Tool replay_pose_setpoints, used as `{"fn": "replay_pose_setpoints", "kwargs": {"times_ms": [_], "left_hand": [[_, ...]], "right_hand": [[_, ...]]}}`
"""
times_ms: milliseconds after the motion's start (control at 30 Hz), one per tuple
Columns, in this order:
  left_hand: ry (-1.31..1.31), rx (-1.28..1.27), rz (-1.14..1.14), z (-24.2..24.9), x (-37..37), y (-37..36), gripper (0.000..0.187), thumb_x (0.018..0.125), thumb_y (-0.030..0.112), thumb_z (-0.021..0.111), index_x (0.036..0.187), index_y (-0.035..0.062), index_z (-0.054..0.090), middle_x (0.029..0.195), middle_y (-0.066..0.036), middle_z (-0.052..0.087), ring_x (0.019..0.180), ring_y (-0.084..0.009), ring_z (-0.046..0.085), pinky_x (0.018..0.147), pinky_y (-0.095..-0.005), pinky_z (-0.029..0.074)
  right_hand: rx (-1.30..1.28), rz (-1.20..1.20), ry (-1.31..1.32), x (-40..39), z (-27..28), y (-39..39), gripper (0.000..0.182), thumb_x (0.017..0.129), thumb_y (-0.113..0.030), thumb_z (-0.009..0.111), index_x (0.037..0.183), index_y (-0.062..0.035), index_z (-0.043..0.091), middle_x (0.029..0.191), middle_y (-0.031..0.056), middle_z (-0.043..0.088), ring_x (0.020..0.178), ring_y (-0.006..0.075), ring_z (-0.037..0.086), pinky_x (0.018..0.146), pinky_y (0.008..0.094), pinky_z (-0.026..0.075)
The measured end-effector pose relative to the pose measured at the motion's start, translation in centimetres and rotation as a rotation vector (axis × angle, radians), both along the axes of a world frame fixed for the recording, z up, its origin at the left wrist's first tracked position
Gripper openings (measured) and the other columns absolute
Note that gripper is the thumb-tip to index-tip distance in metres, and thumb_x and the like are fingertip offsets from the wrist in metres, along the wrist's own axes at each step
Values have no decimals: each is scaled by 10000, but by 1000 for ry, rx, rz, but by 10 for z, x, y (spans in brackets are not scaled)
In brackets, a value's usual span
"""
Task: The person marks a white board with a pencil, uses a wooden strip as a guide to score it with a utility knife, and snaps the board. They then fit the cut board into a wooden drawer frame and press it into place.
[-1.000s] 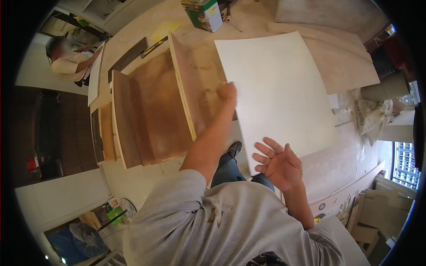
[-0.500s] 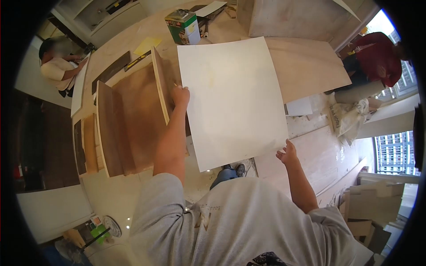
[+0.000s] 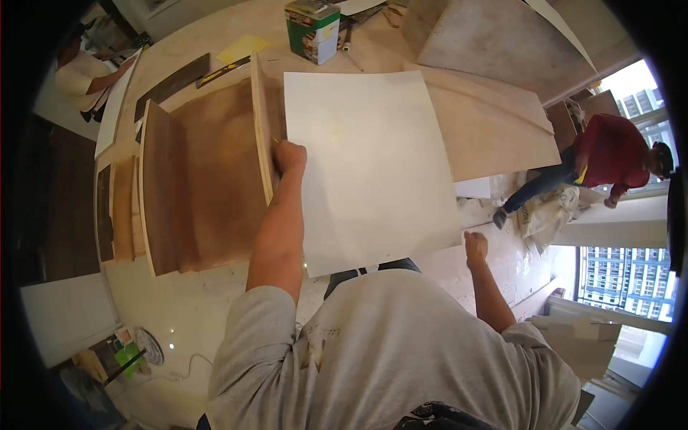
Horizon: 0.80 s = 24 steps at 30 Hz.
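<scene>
A large white sheet (image 3: 369, 168) lies in front of me, its near edge by my waist. My left hand (image 3: 290, 155) is closed at the sheet's left edge, with a thin yellowish tip, perhaps a pencil, showing beside the fingers. Just left of that hand stands the raised side board of an open wooden box (image 3: 218, 172) with a brown inside. My right hand (image 3: 476, 249) is beside the sheet's lower right corner, apart from it, its fingers curled in; nothing can be seen in it.
A green and white tin (image 3: 312, 34) stands beyond the sheet. Wooden panels (image 3: 494, 122) lie at right. A person in red (image 3: 616, 154) walks at the far right, near a white sack (image 3: 548, 215). Another person (image 3: 82, 75) is at the upper left.
My right hand's spread fingers have curled in, slightly off the sheet's corner. The person in red has gone from bending to walking upright. The whole view has shifted a little.
</scene>
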<state>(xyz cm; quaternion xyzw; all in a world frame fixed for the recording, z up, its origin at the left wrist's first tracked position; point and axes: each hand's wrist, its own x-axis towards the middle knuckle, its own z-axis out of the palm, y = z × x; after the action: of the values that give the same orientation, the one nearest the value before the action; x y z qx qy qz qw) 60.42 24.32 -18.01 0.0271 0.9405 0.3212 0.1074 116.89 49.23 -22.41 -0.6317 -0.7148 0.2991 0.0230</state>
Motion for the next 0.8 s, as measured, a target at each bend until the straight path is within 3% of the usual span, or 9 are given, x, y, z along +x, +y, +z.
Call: {"fn": "replay_pose_setpoints", "kwargs": {"times_ms": [33, 133, 200, 267, 333, 467, 567, 667, 800], "left_hand": [[25, 21, 2, -1, 1, 1, 192, 811, 88, 614, 947, -37, 665, 985, -280, 688, 960, -452, 664, 850, -478, 536], [112, 76, 7, -7, 3, 4, 177, 815, 95, 618, 926, -39, 653, 968, -280, 688, 947, -461, 661, 838, -494, 530], [193, 110, -24, -33, -6, 3, 201, 850, 136, 620, 912, -55, 637, 947, -298, 672, 920, -471, 649, 828, -510, 517], [261, 18, -28, 4, 11, 7, 223, 887, 158, 604, 920, -62, 627, 953, -294, 655, 927, -468, 626, 834, -515, 502], [313, -31, -49, 6, 11, 2, 229, 903, 155, 605, 946, -68, 628, 993, -289, 650, 962, -459, 618, 853, -506, 494], [419, 0, -44, 20, 20, -2, 287, 923, 160, 648, 1062, -90, 632, 1058, -278, 648, 1004, -443, 617, 887, -472, 490], [338, 0, -19, 26, 18, 6, 265, 928, 141, 648, 1059, -88, 635, 1051, -249, 657, 965, -402, 633, 859, -439, 500], [276, -30, 42, 28, 20, 12, 240, 928, 135, 645, 1042, -76, 646, 1003, -227, 668, 911, -361, 644, 822, -411, 506], [180, -59, 123, 25, 15, 24, 237, 916, 141, 663, 1027, -69, 654, 901, -188, 682, 803, -292, 648, 763, -373, 511]], "right_hand": [[247, 55, -43, -26, 32, 1, 499, 846, -356, 676, 1066, 92, 683, 1033, 270, 691, 1023, 399, 651, 907, 455, 490], [467, 329, -55, -83, 53, 78, 394, 866, -284, 657, 1100, 33, 669, 1080, 235, 676, 1009, 411, 633, 891, 482, 494], [605, 460, 118, -147, 76, 120, 366, 841, -210, 701, 1164, -41, 662, 1127, 216, 665, 1051, 408, 627, 905, 468, 500], [614, 575, 142, -219, 100, 157, 384, 835, -185, 712, 1188, -47, 652, 1169, 198, 657, 1077, 396, 622, 937, 444, 497], [570, 730, 61, -282, 99, 209, 464, 834, -153, 717, 1277, -67, 607, 1321, 177, 592, 1232, 361, 553, 1003, 448, 474], [677, 887, -439, -378, 53, 311, 793, 811, -88, 733, 1514, -131, 368, 1577, 120, 349, 1467, 303, 309, 1104, 516, 398], [602, 906, -540, -422, 29, 365, 978, 738, -97, 808, 1556, -136, 275, 1599, 118, 317, 1490, 295, 268, 1135, 519, 367], [474, 966, -517, -443, 42, 388, 1170, 608, -140, 902, 1570, -137, 235, 1579, 124, 342, 1459, 311, 326, 1129, 519, 369], [340, 1055, -463, -442, 61, 417, 1236, 493, -186, 953, 1538, -121, 296, 1537, 134, 398, 1406, 335, 403, 1107, 515, 387]]}}
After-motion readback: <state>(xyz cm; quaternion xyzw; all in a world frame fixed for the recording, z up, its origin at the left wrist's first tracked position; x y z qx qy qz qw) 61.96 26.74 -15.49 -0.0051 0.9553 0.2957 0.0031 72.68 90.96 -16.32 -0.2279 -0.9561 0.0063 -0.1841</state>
